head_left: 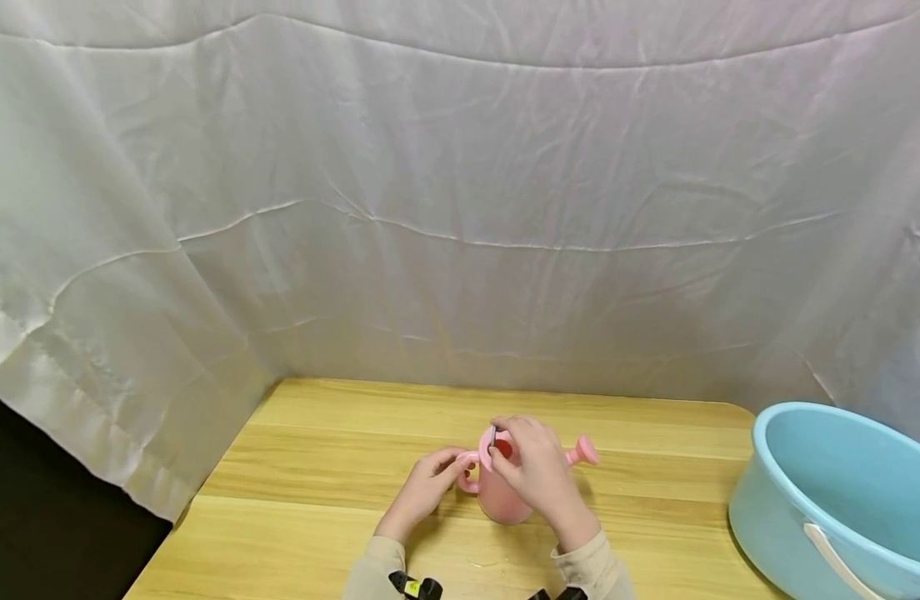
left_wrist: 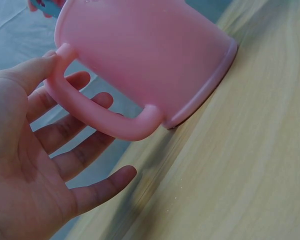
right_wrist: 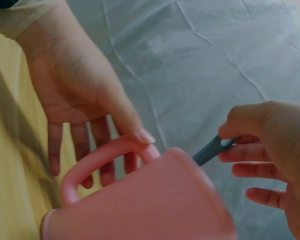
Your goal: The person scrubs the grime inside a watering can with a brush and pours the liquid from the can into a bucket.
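Observation:
A pink watering can [head_left: 497, 500] stands upright on the wooden table, its sprinkler head [head_left: 586, 450] pointing right. My left hand [head_left: 428, 486] holds the top of the can's loop handle [left_wrist: 97, 117], thumb above it and the other fingers spread loosely behind. Over the can's opening, my right hand [head_left: 537, 468] pinches a slim blue-grey handle [right_wrist: 212, 150] with a hole near its end. The lower part of this tool is hidden inside the can. Something red [head_left: 503, 448] shows in the opening beside it.
A large light-blue bucket [head_left: 775, 508] with a white carrying handle [head_left: 838, 560] stands at the right. Grey cloth [head_left: 460, 292] hangs behind the wooden table [head_left: 317, 467] and along its left side.

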The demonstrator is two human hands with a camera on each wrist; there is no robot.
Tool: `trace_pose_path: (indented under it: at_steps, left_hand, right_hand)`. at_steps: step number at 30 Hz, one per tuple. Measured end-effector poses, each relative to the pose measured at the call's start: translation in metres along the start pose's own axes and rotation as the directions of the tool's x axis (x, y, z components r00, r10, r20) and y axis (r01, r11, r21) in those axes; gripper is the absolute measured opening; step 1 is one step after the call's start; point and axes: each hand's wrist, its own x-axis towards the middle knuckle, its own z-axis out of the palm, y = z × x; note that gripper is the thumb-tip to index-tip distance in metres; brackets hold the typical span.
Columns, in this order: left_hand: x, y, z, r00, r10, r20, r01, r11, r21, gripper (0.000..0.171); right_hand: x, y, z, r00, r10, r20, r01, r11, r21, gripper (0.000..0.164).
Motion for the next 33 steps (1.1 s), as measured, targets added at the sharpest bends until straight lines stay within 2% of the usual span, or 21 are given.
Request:
trace_pose_path:
  at_steps: [7,15,18,26,33]
  left_hand:
    - [0.001,0.0,0.001,1.0,-0.004,-0.009,0.004,1.0,-0.006,0.027]
    - [0.001,0.0,0.001,1.0,-0.013,-0.01,0.013,1.0,0.009,0.025]
    - [0.001,0.0,0.001,1.0,-0.015,-0.009,0.015,1.0,0.004,0.024]
    - [0.001,0.0,0.001,1.0,-0.02,-0.002,0.02,1.0,0.0,0.025]
    - [0.0,0.001,0.0,1.0,-0.022,-0.002,0.022,1.0,0.003,0.027]
  right_hand:
    - [0.005,-0.001,-0.012,0.991,-0.062,-0.118,0.063,0.998,0.005,0.035]
    - [0.004,0.0,-0.008,0.987,-0.066,-0.149,0.066,0.998,-0.005,0.034]
    - [0.002,0.001,-0.003,0.989,-0.041,-0.139,0.038,0.999,-0.019,0.035]
    - [-0.003,0.002,0.009,0.995,0.085,-0.05,-0.087,0.995,-0.055,0.034]
    - [-0.004,0.002,0.011,0.986,0.141,-0.085,-0.143,0.989,-0.02,0.035]
